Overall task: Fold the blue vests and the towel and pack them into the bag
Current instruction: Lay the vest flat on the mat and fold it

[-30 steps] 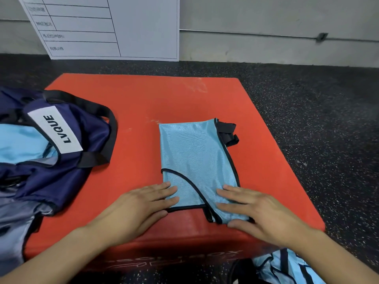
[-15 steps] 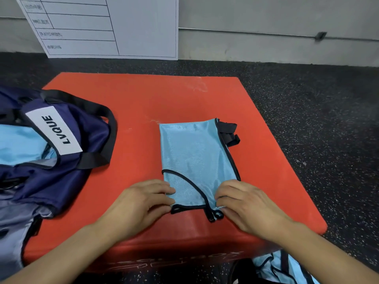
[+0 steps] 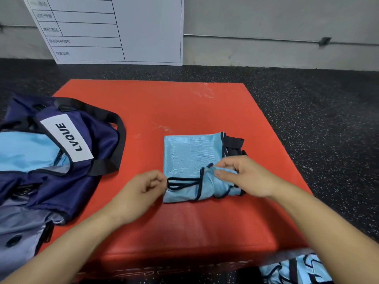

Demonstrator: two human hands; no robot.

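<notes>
Blue vest (image 3: 190, 152) on red mat (image 3: 143, 103), left hand (image 3: 141, 189) pinching its near-left edge, right hand (image 3: 244, 177) gripping bunched fabric.

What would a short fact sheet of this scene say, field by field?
surface: red mat on dark floor
vest: light blue, near edge folded up
left hand: pinches the vest's black trim
right hand: grips the bunched fold
bag: navy, left of the mat, open, light blue cloth inside
more vests: heap below the mat's front

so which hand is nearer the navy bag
Left. The left hand is between the navy bag and the vest; the right hand grips the vest's far side.
</notes>
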